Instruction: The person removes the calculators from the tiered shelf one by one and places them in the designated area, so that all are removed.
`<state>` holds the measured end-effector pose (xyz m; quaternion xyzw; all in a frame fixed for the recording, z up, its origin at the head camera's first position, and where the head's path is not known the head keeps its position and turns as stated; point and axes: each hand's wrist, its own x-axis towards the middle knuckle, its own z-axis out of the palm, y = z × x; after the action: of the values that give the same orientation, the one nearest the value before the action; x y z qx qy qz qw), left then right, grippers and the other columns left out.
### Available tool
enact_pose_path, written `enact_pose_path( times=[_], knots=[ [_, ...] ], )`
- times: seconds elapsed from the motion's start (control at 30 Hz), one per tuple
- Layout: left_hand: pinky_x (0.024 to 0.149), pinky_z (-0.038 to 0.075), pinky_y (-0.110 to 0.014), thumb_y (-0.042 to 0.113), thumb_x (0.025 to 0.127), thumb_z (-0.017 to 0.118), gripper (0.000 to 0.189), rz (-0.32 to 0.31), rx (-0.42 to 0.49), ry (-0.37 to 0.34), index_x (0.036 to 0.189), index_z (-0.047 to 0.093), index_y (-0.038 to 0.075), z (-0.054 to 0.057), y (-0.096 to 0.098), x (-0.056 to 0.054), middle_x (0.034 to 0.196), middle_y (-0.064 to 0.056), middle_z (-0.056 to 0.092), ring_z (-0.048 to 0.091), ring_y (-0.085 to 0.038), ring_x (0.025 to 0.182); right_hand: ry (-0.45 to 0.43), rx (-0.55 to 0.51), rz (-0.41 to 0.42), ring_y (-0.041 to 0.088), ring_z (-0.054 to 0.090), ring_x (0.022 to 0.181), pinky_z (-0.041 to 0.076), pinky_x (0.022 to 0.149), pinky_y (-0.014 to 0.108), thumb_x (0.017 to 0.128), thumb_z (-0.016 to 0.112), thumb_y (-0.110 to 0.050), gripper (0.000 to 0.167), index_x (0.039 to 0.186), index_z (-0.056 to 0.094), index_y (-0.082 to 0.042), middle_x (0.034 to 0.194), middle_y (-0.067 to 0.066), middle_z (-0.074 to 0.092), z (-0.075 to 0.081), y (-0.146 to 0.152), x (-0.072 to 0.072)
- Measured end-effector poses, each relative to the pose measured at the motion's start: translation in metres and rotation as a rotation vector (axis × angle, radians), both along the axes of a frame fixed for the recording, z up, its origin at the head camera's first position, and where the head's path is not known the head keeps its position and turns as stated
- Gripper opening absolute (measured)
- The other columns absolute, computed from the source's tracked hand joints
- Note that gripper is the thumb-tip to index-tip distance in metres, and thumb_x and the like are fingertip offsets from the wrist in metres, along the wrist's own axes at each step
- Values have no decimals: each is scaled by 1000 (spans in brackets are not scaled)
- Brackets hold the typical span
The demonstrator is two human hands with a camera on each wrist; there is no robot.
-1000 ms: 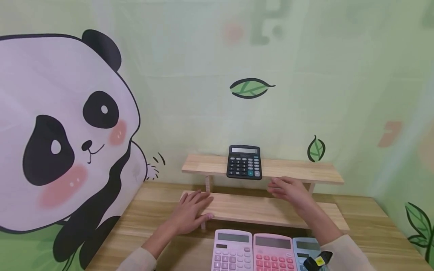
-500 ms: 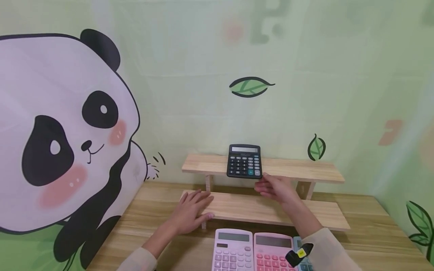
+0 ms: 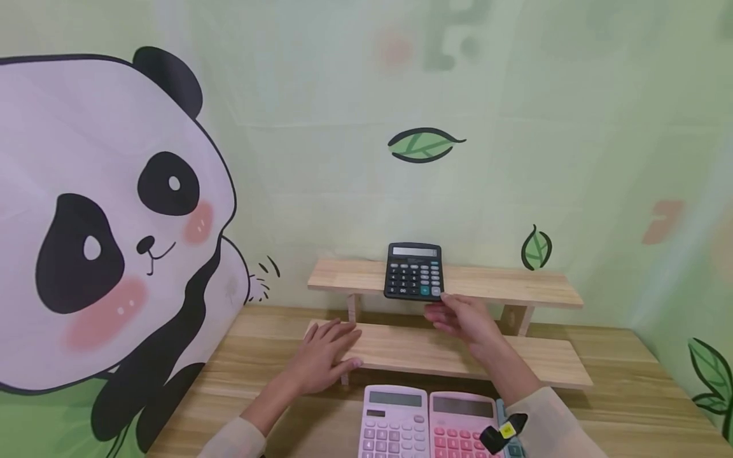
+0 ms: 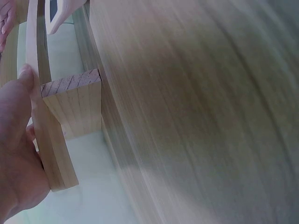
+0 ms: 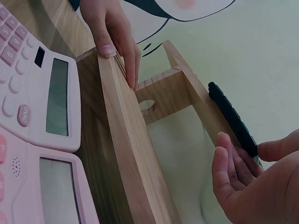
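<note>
A black calculator (image 3: 413, 271) lies face up on the upper board (image 3: 504, 285) of a two-step wooden stand, its near end at the board's front edge. My right hand (image 3: 466, 320) pinches its near right corner. In the right wrist view the thumb presses the black calculator (image 5: 232, 119) from above, with the other fingers below, partly hidden. My left hand (image 3: 323, 357) rests on the left end of the lower board (image 3: 424, 350). Its fingers lie spread on top and the thumb touches the front edge, as the left hand (image 5: 114, 39) shows in the right wrist view.
A lilac calculator (image 3: 395, 423) and a pink calculator (image 3: 462, 423) stand side by side before the stand. A blue calculator (image 3: 513, 449) is mostly covered by my right sleeve. Behind the wooden table (image 3: 252, 350) hangs a green panda-print backdrop (image 3: 321, 159).
My right hand has moved left from beside the upper board to the black calculator's near right corner and taken hold there. My left hand has stayed on the lower board.
</note>
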<state>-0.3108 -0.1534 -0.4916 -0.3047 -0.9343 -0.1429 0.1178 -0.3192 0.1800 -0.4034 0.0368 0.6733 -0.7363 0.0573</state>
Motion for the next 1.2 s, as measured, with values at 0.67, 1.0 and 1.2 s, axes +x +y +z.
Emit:
enact_pose_path(
  times=[0.67,1.0,1.2],
  knots=[
    [122,18,-75,58,107,52,65,4,-10,-14,157,53,18,3,0,1,165,-9,45,33,-43,154,-29,-140,76,27,73,112,54,107,41,115,46,-38,56,154,44,3,126,21,72,-6,22,26],
    [123,18,-72,61,107,49,66,12,-37,-25,159,50,21,0,1,0,166,-5,43,31,-39,156,-57,-283,65,23,70,115,53,109,37,117,37,-34,55,164,35,-5,134,12,66,-10,18,17],
    [123,18,-73,59,107,51,66,11,-24,-17,159,51,19,1,0,1,166,-6,44,32,-41,155,-29,-262,51,21,69,116,54,107,35,117,40,-27,53,161,32,2,141,16,61,-5,14,12]
  ],
)
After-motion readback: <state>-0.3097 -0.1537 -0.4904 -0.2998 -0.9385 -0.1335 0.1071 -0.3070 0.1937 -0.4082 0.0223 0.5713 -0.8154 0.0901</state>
